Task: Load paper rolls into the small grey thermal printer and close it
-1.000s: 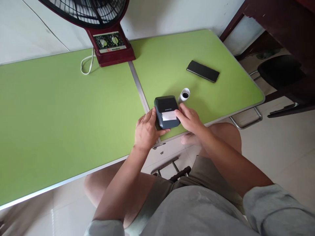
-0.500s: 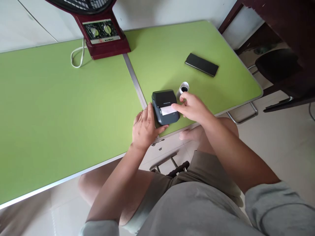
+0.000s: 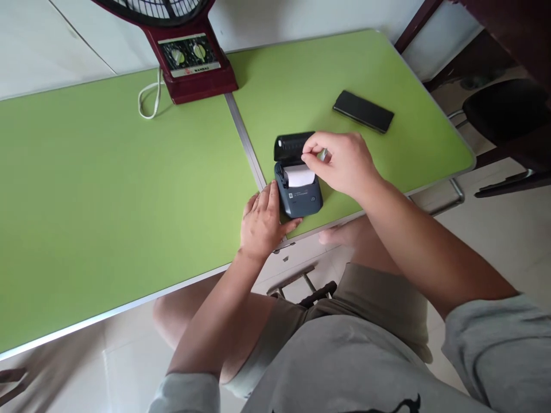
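A small dark label printer [image 3: 300, 202] sits near the table's front edge with its black lid [image 3: 287, 147] raised. Inside its bay lies a white paper roll [image 3: 300, 176]. My left hand [image 3: 260, 225] holds the printer by its near left corner, fingers along the side and thumb across the front. At the lid's right end, my right hand [image 3: 342, 158] has thumb and forefinger pinched together on the lid's edge. Part of the lid is hidden behind those fingers. A bit of the loose white roll [image 3: 324, 154] shows between the right-hand fingers, mostly covered.
Behind the printer, to the right, a black phone [image 3: 364, 111] lies on the green table [image 3: 129, 189]. A dark red fan [image 3: 200, 74] with a white cord [image 3: 148, 109] stands at the back. A metal strip [image 3: 243, 135] crosses the tabletop. A black chair [image 3: 508, 112] is off to the right.
The printer's lid has gone from closed to raised, uncovering the roll inside. My right hand has moved from the paper strip up to the lid. My left hand has stayed at the printer.
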`<move>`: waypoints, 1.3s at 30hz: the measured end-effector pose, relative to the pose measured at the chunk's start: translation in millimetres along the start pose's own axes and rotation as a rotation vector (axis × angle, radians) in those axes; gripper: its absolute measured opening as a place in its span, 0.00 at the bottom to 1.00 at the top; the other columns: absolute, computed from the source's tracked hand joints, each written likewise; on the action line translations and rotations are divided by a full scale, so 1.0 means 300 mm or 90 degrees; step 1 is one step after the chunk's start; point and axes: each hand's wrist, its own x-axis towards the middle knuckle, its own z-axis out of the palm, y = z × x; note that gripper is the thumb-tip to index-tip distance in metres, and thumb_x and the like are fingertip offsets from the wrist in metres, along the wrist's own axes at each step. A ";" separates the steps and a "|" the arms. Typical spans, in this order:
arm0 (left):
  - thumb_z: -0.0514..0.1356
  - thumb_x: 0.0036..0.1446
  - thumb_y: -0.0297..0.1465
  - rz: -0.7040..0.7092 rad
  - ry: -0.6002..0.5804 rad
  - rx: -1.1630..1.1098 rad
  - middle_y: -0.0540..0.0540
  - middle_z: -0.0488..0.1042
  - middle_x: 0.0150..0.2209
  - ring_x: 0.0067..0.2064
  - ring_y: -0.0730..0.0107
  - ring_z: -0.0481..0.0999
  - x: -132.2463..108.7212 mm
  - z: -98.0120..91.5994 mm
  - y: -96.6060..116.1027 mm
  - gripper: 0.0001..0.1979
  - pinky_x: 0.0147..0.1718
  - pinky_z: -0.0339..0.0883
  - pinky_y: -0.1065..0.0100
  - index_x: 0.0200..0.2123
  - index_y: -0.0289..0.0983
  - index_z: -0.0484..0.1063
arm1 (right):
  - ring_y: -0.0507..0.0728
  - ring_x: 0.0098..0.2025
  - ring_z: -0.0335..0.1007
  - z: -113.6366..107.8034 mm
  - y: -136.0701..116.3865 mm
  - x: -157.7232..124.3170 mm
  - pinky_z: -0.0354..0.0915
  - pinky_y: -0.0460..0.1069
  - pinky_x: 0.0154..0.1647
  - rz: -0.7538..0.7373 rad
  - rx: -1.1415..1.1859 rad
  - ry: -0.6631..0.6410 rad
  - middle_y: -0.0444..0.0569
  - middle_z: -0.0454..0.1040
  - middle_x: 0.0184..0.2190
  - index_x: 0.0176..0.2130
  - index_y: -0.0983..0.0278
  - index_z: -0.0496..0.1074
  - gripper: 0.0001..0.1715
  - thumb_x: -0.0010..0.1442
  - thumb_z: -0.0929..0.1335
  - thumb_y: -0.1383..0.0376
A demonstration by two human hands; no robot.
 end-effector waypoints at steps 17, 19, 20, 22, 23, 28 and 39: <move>0.66 0.63 0.50 -0.009 -0.016 0.002 0.27 0.69 0.67 0.68 0.46 0.72 0.005 -0.013 0.011 0.47 0.70 0.62 0.52 0.72 0.23 0.56 | 0.57 0.31 0.68 0.058 0.023 0.113 0.57 0.53 0.37 -0.132 -0.228 -0.255 0.46 0.68 0.24 0.32 0.58 0.78 0.06 0.54 0.74 0.70; 0.66 0.63 0.49 -0.010 -0.017 -0.003 0.26 0.69 0.67 0.68 0.45 0.71 0.005 -0.013 0.012 0.46 0.70 0.62 0.51 0.72 0.24 0.57 | 0.57 0.30 0.66 0.068 0.016 0.118 0.56 0.52 0.35 -0.118 -0.227 -0.269 0.46 0.66 0.22 0.32 0.58 0.78 0.07 0.54 0.74 0.71; 0.66 0.63 0.49 -0.009 -0.015 -0.006 0.26 0.69 0.67 0.68 0.45 0.71 0.005 -0.012 0.011 0.46 0.70 0.62 0.51 0.72 0.24 0.57 | 0.57 0.30 0.66 0.068 0.012 0.121 0.56 0.52 0.35 -0.110 -0.221 -0.275 0.45 0.66 0.23 0.33 0.58 0.77 0.08 0.53 0.74 0.71; 0.65 0.63 0.49 -0.006 -0.008 -0.014 0.26 0.69 0.67 0.68 0.45 0.71 0.004 -0.009 0.008 0.46 0.70 0.62 0.50 0.72 0.25 0.56 | 0.59 0.32 0.69 0.055 0.005 0.124 0.57 0.53 0.37 -0.085 -0.199 -0.279 0.45 0.68 0.25 0.34 0.58 0.77 0.10 0.52 0.75 0.72; 0.65 0.63 0.50 -0.004 -0.006 -0.016 0.26 0.69 0.67 0.68 0.45 0.71 0.004 -0.007 0.007 0.46 0.70 0.62 0.49 0.72 0.26 0.56 | 0.59 0.33 0.70 0.039 0.003 0.121 0.58 0.53 0.38 -0.070 -0.177 -0.273 0.46 0.71 0.26 0.35 0.58 0.78 0.12 0.51 0.75 0.72; 0.69 0.59 0.51 -0.008 -0.017 -0.014 0.26 0.70 0.67 0.68 0.45 0.71 0.005 -0.010 0.012 0.51 0.70 0.62 0.50 0.73 0.25 0.55 | 0.56 0.35 0.71 -0.074 0.055 0.023 0.64 0.52 0.37 0.004 0.129 -0.154 0.48 0.81 0.43 0.50 0.58 0.76 0.26 0.49 0.74 0.66; 0.69 0.60 0.49 -0.018 -0.016 -0.019 0.28 0.70 0.67 0.69 0.45 0.70 0.006 -0.010 0.013 0.50 0.70 0.62 0.50 0.73 0.27 0.55 | 0.52 0.23 0.63 0.064 0.341 -0.135 0.60 0.50 0.22 0.373 0.444 0.228 0.41 0.67 0.26 0.33 0.57 0.63 0.20 0.45 0.74 0.56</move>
